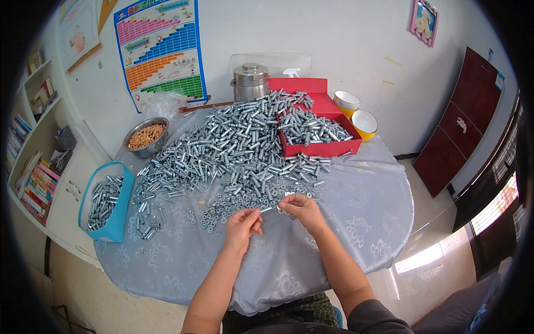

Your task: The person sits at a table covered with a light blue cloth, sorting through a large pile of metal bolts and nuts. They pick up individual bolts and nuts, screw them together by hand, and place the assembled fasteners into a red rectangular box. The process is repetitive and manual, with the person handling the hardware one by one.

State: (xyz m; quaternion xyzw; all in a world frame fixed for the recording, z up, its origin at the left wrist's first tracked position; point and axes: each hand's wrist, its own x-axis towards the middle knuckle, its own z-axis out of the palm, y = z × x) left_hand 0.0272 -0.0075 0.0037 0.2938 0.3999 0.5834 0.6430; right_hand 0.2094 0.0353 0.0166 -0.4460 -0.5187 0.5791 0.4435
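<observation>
My left hand [243, 228] pinches one end of a small metal bolt [267, 209] between thumb and fingers, with the shank pointing right. At the bolt's other end, the fingertips of my right hand [303, 212] hold a small ring, a washer or nut [279, 207]; I cannot tell whether it is on the shank. Both hands are just above the front of a spread of loose washers and nuts [217, 212]. Behind that spread rises a large heap of zinc-coloured bolts and sleeves [233, 142].
A red box [321, 149] full of bolts stands at the back right, near yellow-and-white bowls [364, 122]. On the left are a blue container [126, 200] of bolts and a steel bowl [162, 144] of nuts or beans. A steel pot [250, 81] stands behind. Grey cloth covers the table [175, 267].
</observation>
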